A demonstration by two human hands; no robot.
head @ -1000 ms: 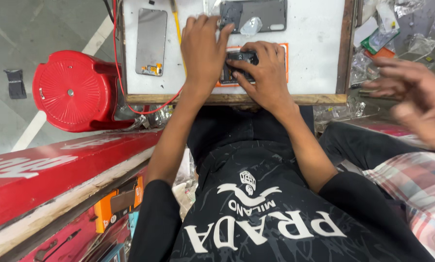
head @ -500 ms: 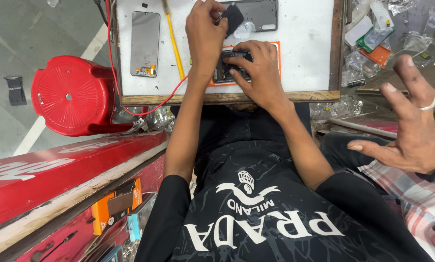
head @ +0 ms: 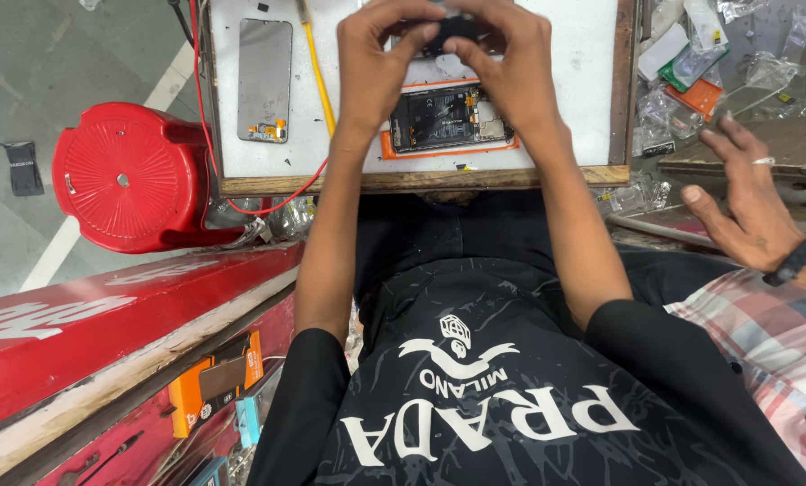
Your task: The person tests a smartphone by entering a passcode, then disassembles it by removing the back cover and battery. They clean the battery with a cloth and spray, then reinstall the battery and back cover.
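Both my hands are raised over a white work board (head: 565, 81). My left hand (head: 376, 63) and my right hand (head: 515, 67) pinch a small dark part (head: 452, 31) between their fingertips. Below them lies an opened phone (head: 446, 119) with its insides showing, in an orange frame. A detached phone screen (head: 264, 79) lies face up at the board's left, next to a yellow-handled tool (head: 317, 76).
A red round stool (head: 129, 175) stands left of the board, and a red wire (head: 207, 117) runs along the board's edge. Plastic bags and small parts (head: 691, 67) pile at the right. Another person's hand (head: 749, 202), with ring and wristband, reaches in from the right.
My hands lifted off the opened phone and rose toward the board's far side, now pinching a dark part together. The other person's hand dropped lower and turned palm down.
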